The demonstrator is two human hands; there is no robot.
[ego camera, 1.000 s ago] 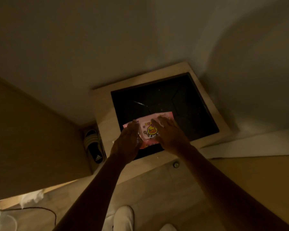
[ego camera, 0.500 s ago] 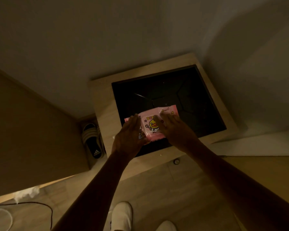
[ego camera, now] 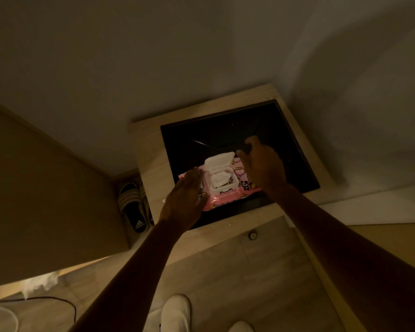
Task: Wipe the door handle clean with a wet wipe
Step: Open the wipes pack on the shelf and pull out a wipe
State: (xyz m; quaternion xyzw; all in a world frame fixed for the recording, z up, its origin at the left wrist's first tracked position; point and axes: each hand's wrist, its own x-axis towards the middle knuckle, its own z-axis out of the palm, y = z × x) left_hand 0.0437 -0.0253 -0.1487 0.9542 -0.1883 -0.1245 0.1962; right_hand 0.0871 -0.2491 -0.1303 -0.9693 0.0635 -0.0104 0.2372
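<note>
A pink pack of wet wipes (ego camera: pixel 228 197) lies on the black glass top of a low wooden cabinet (ego camera: pixel 151 168). Its white plastic lid (ego camera: pixel 219 161) stands flipped open, and white wipes (ego camera: pixel 219 180) show in the opening. My left hand (ego camera: pixel 185 200) rests with straight fingers on the pack's left end. My right hand (ego camera: pixel 261 168) hovers over the pack's right end, fingers loosely spread and holding nothing. No door handle is in view.
A small round knob (ego camera: pixel 252 235) sits on the cabinet front. Black and white slippers (ego camera: pixel 132 207) lie in the gap left of the cabinet. A black cable (ego camera: pixel 58 301) runs across the wooden floor at lower left. My white slippers (ego camera: pixel 176 312) show at the bottom.
The pack's white lid was closed before and now stands open. My right hand has lifted off the pack and moved right and back. The left hand stays at the left end.
</note>
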